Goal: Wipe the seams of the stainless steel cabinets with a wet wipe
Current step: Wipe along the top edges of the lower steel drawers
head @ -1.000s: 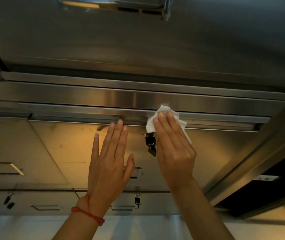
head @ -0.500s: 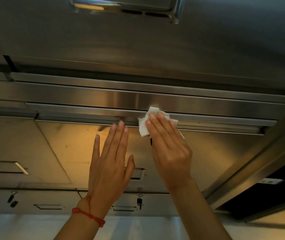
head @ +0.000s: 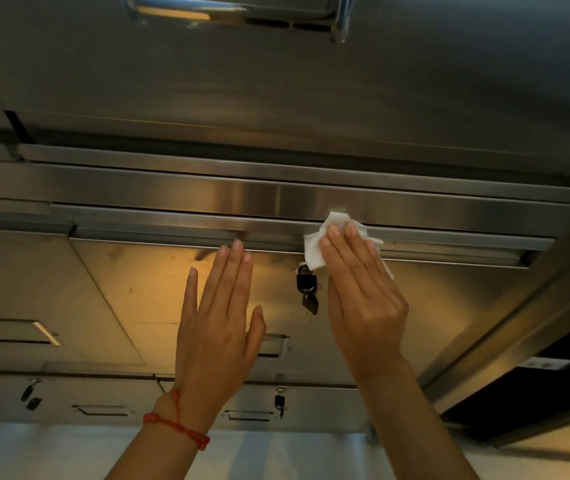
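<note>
while our right hand (head: 363, 299) presses the white wet wipe (head: 314, 252) flat against the horizontal seam (head: 172, 233) of the stainless steel cabinet (head: 138, 292), just right of frame centre, our fingers lie straight over it, not curled round it. our left hand (head: 217, 323) sits in the middle of the frame, fingers straight and together, laid on the door panel and holding nothing, with a red string bracelet (head: 176, 426) on the wrist at lower centre. between our hands a bunch of black keys (head: 307, 292) hangs from a lock just below the wipe.
</note>
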A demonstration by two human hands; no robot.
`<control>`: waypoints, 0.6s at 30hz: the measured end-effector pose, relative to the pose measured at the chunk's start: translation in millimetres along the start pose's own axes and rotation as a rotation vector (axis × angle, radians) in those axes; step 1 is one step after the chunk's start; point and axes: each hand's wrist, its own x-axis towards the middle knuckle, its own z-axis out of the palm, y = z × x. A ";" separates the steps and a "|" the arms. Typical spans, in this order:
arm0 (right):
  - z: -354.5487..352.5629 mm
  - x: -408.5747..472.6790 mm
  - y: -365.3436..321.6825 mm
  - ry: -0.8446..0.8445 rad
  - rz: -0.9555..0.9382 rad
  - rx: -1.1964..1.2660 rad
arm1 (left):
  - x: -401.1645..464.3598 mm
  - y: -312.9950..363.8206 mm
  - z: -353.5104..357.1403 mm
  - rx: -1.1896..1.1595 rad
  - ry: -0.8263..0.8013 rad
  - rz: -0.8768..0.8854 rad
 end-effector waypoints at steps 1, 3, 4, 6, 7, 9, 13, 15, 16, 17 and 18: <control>0.6 -0.3 -1.1 0.007 0.009 0.008 | 0.1 0.3 0.1 0.006 -0.001 -0.003; 2.0 -0.2 -2.7 0.015 0.019 0.027 | 0.5 0.9 0.4 0.008 0.002 -0.012; 2.6 -0.1 -3.0 0.015 0.022 0.035 | 0.5 1.1 0.5 0.009 0.003 -0.015; 3.7 -0.9 -3.7 0.012 0.028 0.043 | 0.3 1.6 1.3 0.015 0.005 -0.016; 4.2 -1.4 -4.3 0.012 0.031 0.048 | -0.1 1.6 1.6 0.017 0.007 -0.018; 5.5 -1.7 -6.3 0.017 0.041 0.062 | -0.8 1.5 2.4 0.015 0.009 -0.022; 11.8 0.2 -15.1 0.011 0.024 0.081 | -3.2 -4.7 3.0 -0.002 0.000 -0.008; 14.7 1.3 -20.3 0.015 0.014 0.084 | -4.5 -10.4 2.6 -0.012 -0.007 -0.010; 15.8 1.9 -22.9 0.018 0.017 0.086 | -5.2 -13.7 2.0 -0.014 -0.007 -0.011; 16.9 2.4 -25.6 0.022 0.024 0.086 | -5.5 -16.9 1.3 -0.016 -0.007 -0.008; 18.0 2.9 -28.6 0.022 0.031 0.084 | -5.3 -19.9 0.6 -0.017 -0.008 -0.002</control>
